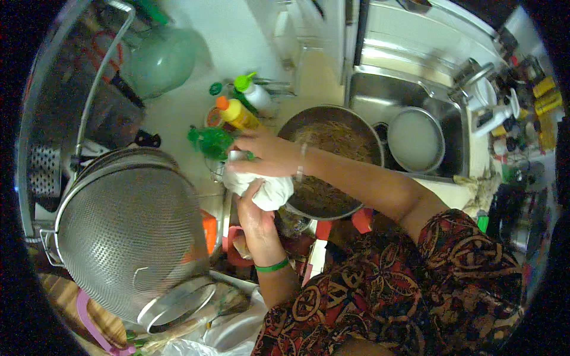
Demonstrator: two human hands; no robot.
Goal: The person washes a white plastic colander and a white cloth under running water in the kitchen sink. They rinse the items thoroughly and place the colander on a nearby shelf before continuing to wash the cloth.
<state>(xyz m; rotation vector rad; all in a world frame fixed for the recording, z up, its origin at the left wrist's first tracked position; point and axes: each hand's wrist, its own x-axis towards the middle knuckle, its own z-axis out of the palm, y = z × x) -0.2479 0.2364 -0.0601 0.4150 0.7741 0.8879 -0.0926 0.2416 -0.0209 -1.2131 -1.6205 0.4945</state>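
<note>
My left hand (pixel 256 213), with a green band at its wrist, grips a crumpled white cloth (pixel 274 191) from below. Over the top of the same cloth lies my right hand (pixel 271 153), its fingers bent around it; they are partly blurred. A large metal pot (pixel 376 133) with brown, stringy-looking contents stands beneath and beside my right forearm. Just beyond my fingers is a green translucent plastic item (pixel 211 142), its exact kind unclear. Behind it stand a yellow bottle with an orange cap (pixel 240 116) and a white bottle with a green top (pixel 258 97).
At the right, a steel sink (pixel 369 91) holds a round basin (pixel 416 140) of cloudy liquid. A big mesh strainer (pixel 129 236) fills the left side, near a wire rack (pixel 100 75). Below it lie a wooden board (pixel 104 322) and clear plastic bags (pixel 231 331).
</note>
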